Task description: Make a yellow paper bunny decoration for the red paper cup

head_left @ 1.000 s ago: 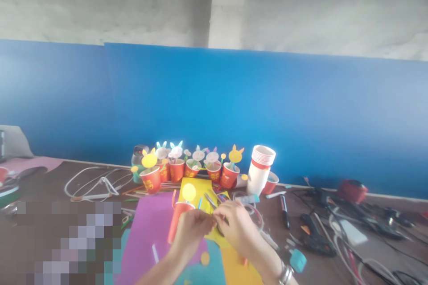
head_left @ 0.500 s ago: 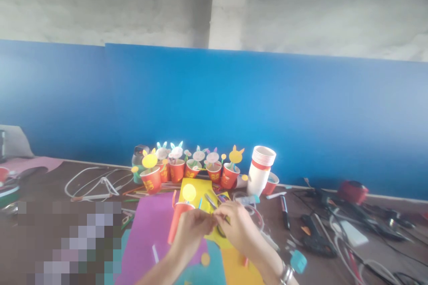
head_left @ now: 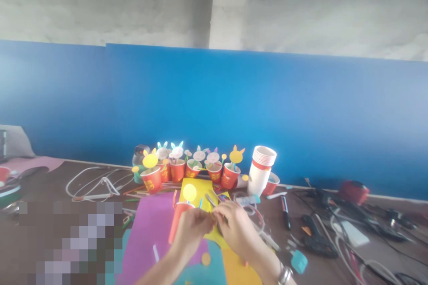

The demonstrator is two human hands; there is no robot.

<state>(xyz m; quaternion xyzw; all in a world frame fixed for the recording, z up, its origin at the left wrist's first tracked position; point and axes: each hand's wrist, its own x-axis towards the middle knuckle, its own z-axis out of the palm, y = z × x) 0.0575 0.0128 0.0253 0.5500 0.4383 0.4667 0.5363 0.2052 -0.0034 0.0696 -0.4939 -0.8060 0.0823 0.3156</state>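
Note:
My left hand [head_left: 193, 228] and my right hand [head_left: 232, 222] meet fingertip to fingertip over the coloured paper, both pinched closed. A small yellowish bit shows between the fingertips, too small to name. Just behind my left hand is a red paper cup [head_left: 175, 221] with a yellow paper disc [head_left: 190, 192] above it, partly hidden by that hand. Scissors [head_left: 211, 200] lie on a yellow sheet [head_left: 197, 184] beyond my hands, partly covered by my right hand. A small orange disc [head_left: 206, 258] rests below my hands.
Several red cups [head_left: 177, 170] with paper animal heads line the back, near a blue partition [head_left: 234, 98]. A stack of white cups [head_left: 260, 178] stands right of them. Purple paper [head_left: 150, 227] covers the middle left. A glue gun [head_left: 317, 242], marker [head_left: 285, 211] and cables lie right.
My hands stay together in nearly the same spot, with only slight shifts of the fingers. The cups and paper have not moved.

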